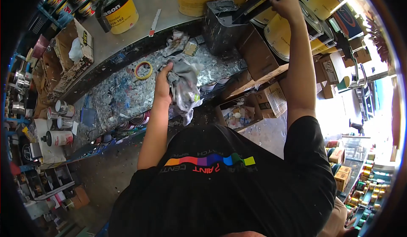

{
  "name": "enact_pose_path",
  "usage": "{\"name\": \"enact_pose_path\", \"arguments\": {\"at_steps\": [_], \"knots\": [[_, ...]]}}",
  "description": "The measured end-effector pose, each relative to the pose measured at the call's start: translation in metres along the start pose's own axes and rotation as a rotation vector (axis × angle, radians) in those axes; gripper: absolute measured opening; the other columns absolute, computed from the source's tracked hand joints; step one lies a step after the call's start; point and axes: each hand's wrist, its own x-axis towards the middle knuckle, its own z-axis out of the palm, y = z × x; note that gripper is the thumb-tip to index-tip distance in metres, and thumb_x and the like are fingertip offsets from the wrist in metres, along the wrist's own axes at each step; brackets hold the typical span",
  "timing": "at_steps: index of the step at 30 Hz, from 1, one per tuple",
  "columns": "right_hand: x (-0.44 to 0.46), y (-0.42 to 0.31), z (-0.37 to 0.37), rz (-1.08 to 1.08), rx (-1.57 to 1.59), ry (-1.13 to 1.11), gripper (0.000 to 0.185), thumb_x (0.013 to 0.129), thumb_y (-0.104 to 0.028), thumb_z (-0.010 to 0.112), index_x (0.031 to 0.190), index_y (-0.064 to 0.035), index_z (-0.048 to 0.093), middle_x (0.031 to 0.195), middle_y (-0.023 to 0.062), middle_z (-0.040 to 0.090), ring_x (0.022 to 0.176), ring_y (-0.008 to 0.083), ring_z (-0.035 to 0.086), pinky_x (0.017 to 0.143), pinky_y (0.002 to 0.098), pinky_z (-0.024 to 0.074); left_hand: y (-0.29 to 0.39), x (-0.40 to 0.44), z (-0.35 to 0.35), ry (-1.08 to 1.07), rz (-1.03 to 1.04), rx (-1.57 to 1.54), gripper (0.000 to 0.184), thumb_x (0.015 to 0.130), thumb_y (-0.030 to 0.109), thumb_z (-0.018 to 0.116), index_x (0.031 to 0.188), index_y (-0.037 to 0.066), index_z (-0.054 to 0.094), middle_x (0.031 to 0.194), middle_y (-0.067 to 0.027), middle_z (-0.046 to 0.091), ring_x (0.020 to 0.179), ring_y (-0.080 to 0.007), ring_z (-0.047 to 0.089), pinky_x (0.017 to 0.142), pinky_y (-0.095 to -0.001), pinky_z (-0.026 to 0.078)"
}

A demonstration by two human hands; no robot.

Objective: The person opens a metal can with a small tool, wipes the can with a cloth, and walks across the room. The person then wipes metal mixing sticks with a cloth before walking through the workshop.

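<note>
My left hand (163, 83) is closed around a crumpled grey and white rag (185, 82), held above the paint-spattered bench (116, 90). Farther up and to the right, my right hand (285, 2) is closed, its fingers bent down on the upper end of a dark flat strip (253, 8). That strip slants down towards a grey paint-stained container (221, 29); whether it touches the rim I cannot tell. Just beyond the rag lie another stained cloth (177, 42) and a small yellowish card (190, 48). A yellow tape roll (143, 70) rests left of my left hand.
Yellow and black cans (195, 1) line the back and right, with a binder can (121, 12) farther left. A scale-marked stick (155, 22) lies on the metal ledge. Cardboard boxes (271, 99) stand below on the right, and a worn box (70, 54) at left.
</note>
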Motion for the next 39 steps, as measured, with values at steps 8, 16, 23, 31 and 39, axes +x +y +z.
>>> {"name": "enact_pose_path", "arguments": {"at_steps": [8,16,23,31,39], "knots": [[-0.104,-0.13,-0.102,0.125,0.025,0.499,0.044,0.079,-0.011,0.058,0.122,-0.0035,0.064,0.097,0.0232,0.071,0.086,0.0326,0.07,0.079,0.0385,0.0539,-0.029,0.02,0.029,0.016,-0.082,-0.039,0.041,0.096,0.035,0.06,0.119,0.0,0.063,0.111,-0.013,0.069,0.098,-0.0254,0.069,0.09,-0.039,0.055],[-0.22,-0.075,-0.086,0.266,0.342,0.183,0.05,0.077,-0.015,0.065,0.124,-0.0014,0.063,0.078,0.0079,0.065,0.068,0.0137,0.063,0.065,0.0283,0.05,-0.041,0.054,0.066,-0.05,-0.058,0.02,0.038,0.095,0.027,0.064,0.121,0.0,0.06,0.12,-0.0131,0.065,0.107,-0.0243,0.065,0.097,-0.0402,0.051],[-0.276,-0.062,-0.05,0.487,0.778,0.217,0.044,0.083,0.002,0.059,0.127,0.004,0.059,0.092,0.0086,0.064,0.056,0.0088,0.059,0.046,0.0205,0.0453,-0.048,0.11,0.006,0.101,0.46,1.13,0.056,0.076,0.039,0.08,0.1,-0.009,0.065,0.098,-0.0238,0.071,0.094,-0.0373,0.068,0.084,-0.0429,0.052],[-0.292,-0.044,-0.071,0.459,0.825,0.108,0.045,0.084,-0.002,0.06,0.127,0.0056,0.057,0.082,0.0076,0.065,0.053,0.009,0.059,0.045,0.0214,0.0449,0.007,0.074,0.022,0.022,-0.119,1.803,0.063,0.056,0.027,0.093,0.103,-0.008,0.067,0.105,-0.029,0.068,0.097,-0.0406,0.068,0.081,-0.0441,0.055],[-0.324,-0.012,-0.033,0.572,1.07,-0.352,0.042,0.084,0.002,0.056,0.125,0.0018,0.048,0.083,0.0087,0.065,0.052,0.0135,0.062,0.041,0.024,0.046,0.024,0.057,-0.001,0.247,-0.078,2.238,0.055,0.065,0.04,0.087,0.099,0.0,0.072,0.105,-0.0253,0.07,0.099,-0.041,0.067,0.087,-0.045,0.054]]}}
